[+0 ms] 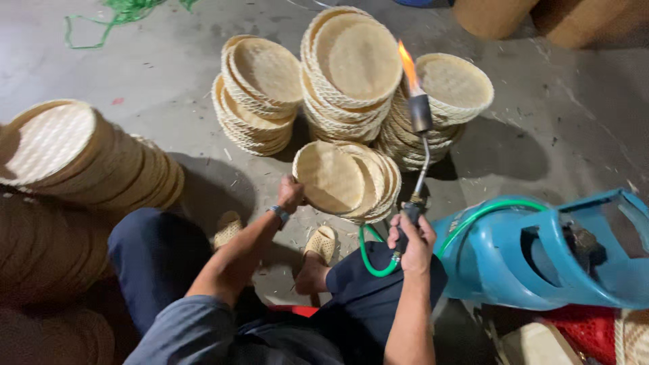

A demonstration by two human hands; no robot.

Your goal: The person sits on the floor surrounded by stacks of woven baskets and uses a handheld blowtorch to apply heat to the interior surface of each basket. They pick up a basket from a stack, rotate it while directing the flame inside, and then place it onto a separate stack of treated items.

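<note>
Left hand: reaching forward and slightly to the right from a grey-blue sleeve, forearm bare and stretching out over the left knee. A band is sitting on the wrist. Fingers are curling closed in a grip at the far end of the reach, knuckles facing the camera.

Right hand: rising almost straight up from the lower edge of view, forearm bare and running upward. Fingers are wrapping fully around in a closed fist, thumb side turning toward the left hand.

Both hands are working well apart, the left extending further forward than the right.
</note>
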